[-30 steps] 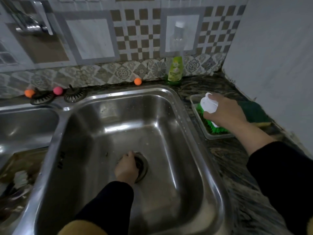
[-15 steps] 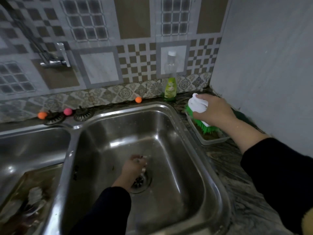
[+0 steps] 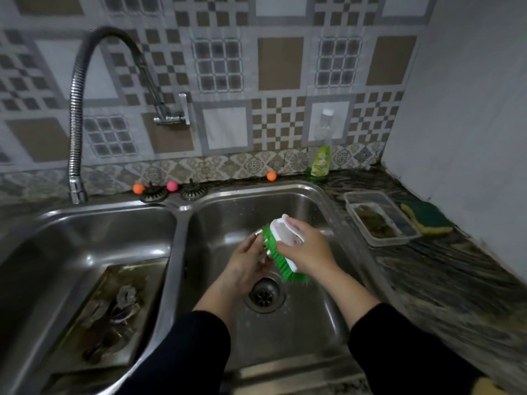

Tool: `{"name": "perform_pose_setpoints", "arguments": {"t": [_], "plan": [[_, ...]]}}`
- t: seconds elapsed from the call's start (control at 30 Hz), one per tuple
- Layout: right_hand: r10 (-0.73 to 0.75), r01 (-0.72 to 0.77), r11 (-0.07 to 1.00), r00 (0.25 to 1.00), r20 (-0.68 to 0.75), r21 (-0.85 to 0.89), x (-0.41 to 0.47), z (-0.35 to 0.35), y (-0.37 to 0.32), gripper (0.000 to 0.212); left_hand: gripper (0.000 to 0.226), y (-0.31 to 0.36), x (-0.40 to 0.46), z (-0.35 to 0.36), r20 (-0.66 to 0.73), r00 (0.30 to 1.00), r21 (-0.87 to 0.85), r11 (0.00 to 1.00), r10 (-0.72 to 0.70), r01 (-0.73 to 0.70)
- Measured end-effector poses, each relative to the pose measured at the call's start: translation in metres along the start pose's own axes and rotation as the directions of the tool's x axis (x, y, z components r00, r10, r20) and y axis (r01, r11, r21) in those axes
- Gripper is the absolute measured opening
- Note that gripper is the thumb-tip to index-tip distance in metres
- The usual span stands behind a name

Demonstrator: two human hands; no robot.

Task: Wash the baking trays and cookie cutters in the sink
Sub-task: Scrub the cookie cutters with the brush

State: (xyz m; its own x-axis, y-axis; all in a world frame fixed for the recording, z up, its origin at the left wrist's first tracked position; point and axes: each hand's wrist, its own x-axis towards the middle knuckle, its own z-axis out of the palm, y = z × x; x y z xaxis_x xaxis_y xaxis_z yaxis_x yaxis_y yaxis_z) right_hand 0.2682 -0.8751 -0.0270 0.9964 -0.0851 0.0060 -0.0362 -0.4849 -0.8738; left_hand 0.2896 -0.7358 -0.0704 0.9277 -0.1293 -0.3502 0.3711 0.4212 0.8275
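Note:
Over the right sink basin (image 3: 319, 212), my right hand (image 3: 306, 248) grips a white-handled scrub brush with green bristles (image 3: 281, 252). Its bristles press against a small metal cookie cutter (image 3: 261, 238) that my left hand (image 3: 245, 265) holds; most of the cutter is hidden by fingers and brush. The drain (image 3: 265, 293) lies just below both hands. In the left basin (image 3: 94, 238) a dirty baking tray (image 3: 108, 315) leans with several cookie cutters (image 3: 122, 303) lying on it.
A flexible metal tap (image 3: 75, 121) hangs over the left basin. Dish soap bottle (image 3: 320, 163) stands at the back. A clear plastic container (image 3: 380, 222) and a green-yellow sponge (image 3: 426, 218) sit on the right counter. Two strainers (image 3: 174, 192) rest on the back rim.
My left hand lifted a small metal piece from the drain. My right hand carried the brush from the counter container over the right basin and set it against that piece. The view tilted up.

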Motion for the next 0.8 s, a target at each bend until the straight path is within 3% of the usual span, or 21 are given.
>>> {"name": "perform_pose_setpoints", "arguments": {"t": [0.2,0.53,0.7,0.8], "plan": [[-0.049,0.049,0.999,0.999,0.022,0.008,-0.012,0.011,-0.009,0.063,0.036,0.006,-0.008,-0.025,-0.146,0.989,-0.099,0.994,0.035,-0.05],[-0.113,0.113,0.994,0.993,0.022,-0.005,-0.023,0.016,-0.014,0.061,0.043,0.013,-0.016,-0.034,-0.12,0.989,-0.045,0.994,0.091,-0.097],[-0.296,0.317,0.899,0.948,0.114,-0.302,-0.02,0.012,-0.022,0.067,0.048,0.009,-0.021,-0.033,-0.058,0.979,0.366,0.916,0.197,-0.163],[-0.303,0.313,0.888,0.949,0.085,-0.337,-0.014,0.013,-0.025,0.068,0.057,0.008,-0.022,-0.029,-0.077,0.97,0.406,0.896,0.23,-0.18]]}}
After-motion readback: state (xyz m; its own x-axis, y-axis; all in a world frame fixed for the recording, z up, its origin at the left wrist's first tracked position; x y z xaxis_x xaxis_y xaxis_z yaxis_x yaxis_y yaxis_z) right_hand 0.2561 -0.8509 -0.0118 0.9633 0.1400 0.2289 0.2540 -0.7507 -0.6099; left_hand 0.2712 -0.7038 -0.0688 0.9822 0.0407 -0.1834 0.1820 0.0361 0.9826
